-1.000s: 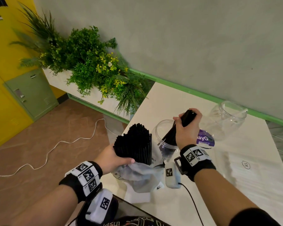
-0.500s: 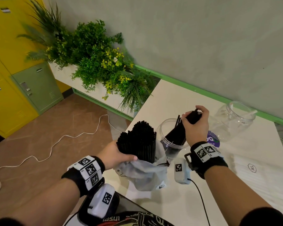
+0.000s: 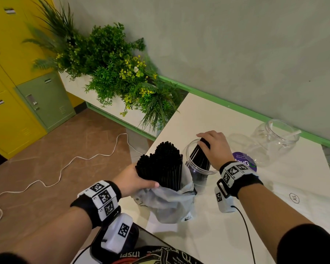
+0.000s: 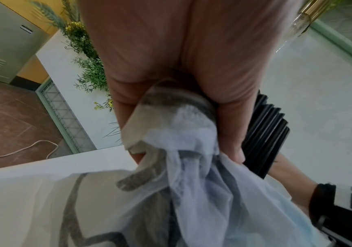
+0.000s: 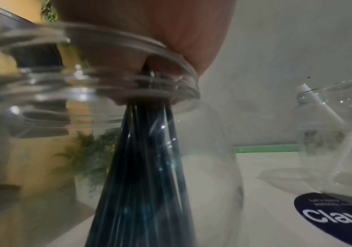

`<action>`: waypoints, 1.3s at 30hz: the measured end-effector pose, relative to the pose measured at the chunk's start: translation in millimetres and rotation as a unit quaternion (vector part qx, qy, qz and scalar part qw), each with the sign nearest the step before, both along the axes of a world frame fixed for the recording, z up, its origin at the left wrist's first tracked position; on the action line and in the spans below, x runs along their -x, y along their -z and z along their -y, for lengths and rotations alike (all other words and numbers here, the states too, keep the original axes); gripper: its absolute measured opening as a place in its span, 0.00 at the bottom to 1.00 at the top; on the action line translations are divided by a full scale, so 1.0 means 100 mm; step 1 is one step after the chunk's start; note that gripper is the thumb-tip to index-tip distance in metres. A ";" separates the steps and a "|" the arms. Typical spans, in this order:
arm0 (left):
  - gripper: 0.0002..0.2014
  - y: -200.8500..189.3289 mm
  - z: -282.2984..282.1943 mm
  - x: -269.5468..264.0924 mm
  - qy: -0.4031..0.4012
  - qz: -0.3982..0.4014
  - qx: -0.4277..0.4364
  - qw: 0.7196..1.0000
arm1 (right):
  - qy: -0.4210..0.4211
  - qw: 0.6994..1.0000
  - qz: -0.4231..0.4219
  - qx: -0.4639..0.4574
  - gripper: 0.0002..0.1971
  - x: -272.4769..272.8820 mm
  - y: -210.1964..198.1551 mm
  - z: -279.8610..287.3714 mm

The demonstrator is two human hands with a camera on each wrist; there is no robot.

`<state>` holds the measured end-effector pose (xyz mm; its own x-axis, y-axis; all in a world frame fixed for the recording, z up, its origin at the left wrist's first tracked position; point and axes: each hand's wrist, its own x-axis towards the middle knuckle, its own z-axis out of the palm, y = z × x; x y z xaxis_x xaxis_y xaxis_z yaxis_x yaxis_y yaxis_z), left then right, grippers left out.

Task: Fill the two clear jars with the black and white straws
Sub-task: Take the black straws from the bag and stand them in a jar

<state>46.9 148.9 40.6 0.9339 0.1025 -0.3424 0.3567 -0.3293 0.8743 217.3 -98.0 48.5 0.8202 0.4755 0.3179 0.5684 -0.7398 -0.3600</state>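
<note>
My left hand (image 3: pixel 136 180) grips a thick bundle of black straws (image 3: pixel 163 164) standing upright in a crumpled plastic bag (image 3: pixel 170 204) at the table's near left corner. The left wrist view shows that bag (image 4: pixel 191 167) and the straws (image 4: pixel 265 133) under my left hand (image 4: pixel 230 125). My right hand (image 3: pixel 213 147) holds the top ends of a small bunch of black straws (image 3: pixel 199 159) inside the near clear jar (image 3: pixel 191 149). Through that jar (image 5: pixel 86 100) the bunch (image 5: pixel 145 167) fans downward. The far clear jar (image 3: pixel 274 141) holds one white straw (image 3: pixel 293 133).
A purple round sticker (image 3: pixel 244 162) lies between the jars. A white sheet marked XL (image 3: pixel 293 198) covers the table's right side. The green-trimmed wall (image 3: pixel 236 107) runs behind the white table (image 3: pixel 227 235). A planter of greenery (image 3: pixel 112 73) stands left, above a floor cable (image 3: pixel 65 164).
My right hand has lowered the small bunch of black straws into the near jar, down to its mouth. The left hand keeps its grip on the big bundle.
</note>
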 end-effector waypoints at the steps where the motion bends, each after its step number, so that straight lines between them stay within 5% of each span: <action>1: 0.18 -0.01 0.00 0.00 0.000 0.000 -0.002 1.000 | 0.010 1.000 0.007 -0.012 0.11 0.00 0.00 -0.01; 7: 0.19 -0.08 0.02 0.03 0.013 0.010 -0.010 1.000 | 0.081 0.985 0.076 -0.131 0.07 0.02 -0.11 -0.03; 20: 0.17 -0.10 0.04 0.05 0.012 0.010 -0.017 1.000 | 0.094 0.995 0.020 -0.023 0.10 0.03 -0.18 0.11; 24: 0.18 -0.05 0.02 0.03 0.015 0.004 -0.015 1.000 | 0.047 0.988 0.146 -0.005 0.03 0.12 -0.25 0.22; 29: 0.18 -0.01 0.00 0.01 0.024 0.008 -0.010 1.000 | 0.017 0.975 0.214 0.055 0.10 0.13 -0.27 0.32; 31: 0.17 -0.01 0.00 0.02 0.025 0.011 -0.006 1.000 | 0.041 0.981 0.168 0.085 0.05 0.13 -0.24 0.33; 34: 0.18 0.01 -0.01 0.03 0.016 0.001 -0.007 1.000 | 0.116 0.988 0.030 0.094 0.14 0.16 -0.19 0.36; 39: 0.17 0.01 0.00 0.05 0.009 -0.001 -0.010 1.000 | 0.090 0.993 0.062 -0.040 0.22 0.51 -0.42 0.24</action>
<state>42.4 148.5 40.0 0.9348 0.0925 -0.3429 0.3527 -0.3541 0.8661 166.3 -121.8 90.8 0.8421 0.2941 0.4521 0.4732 -0.8051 -0.3576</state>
